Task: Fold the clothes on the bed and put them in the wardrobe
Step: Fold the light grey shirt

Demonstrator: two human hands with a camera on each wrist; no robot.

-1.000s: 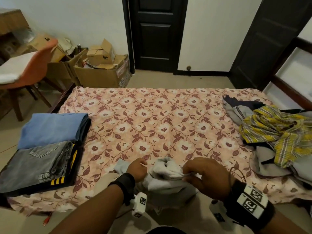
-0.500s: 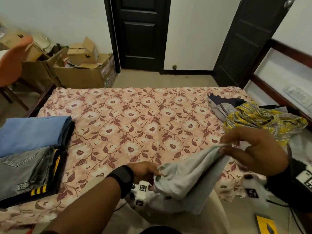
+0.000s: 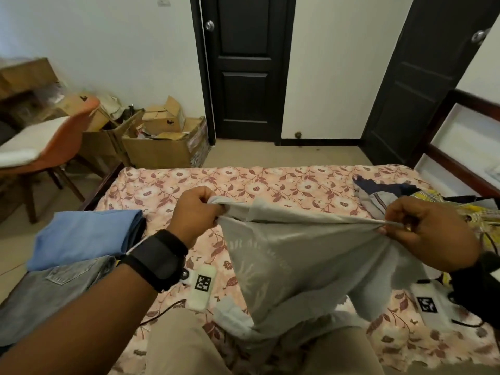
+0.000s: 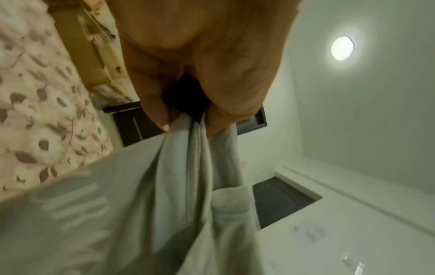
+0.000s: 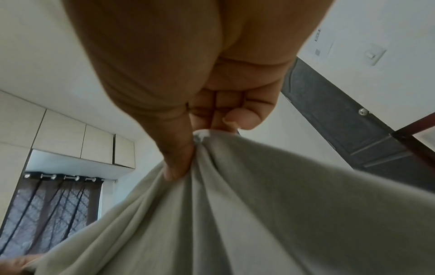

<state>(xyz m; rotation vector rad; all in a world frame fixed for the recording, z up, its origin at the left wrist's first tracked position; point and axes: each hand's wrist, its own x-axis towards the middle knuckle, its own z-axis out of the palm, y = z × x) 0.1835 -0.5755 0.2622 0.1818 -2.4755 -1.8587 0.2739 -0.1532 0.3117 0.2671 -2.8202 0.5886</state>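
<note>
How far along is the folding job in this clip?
Partly done. Done: a blue garment and jeans lie folded, stacked at the bed's left edge. In hand: the left hand and right hand each pinch the grey shirt, stretched between them, unfolded. Left: the pile with the yellow plaid shirt on the right is untouched, and nothing has visibly gone to a wardrobe.
</note>
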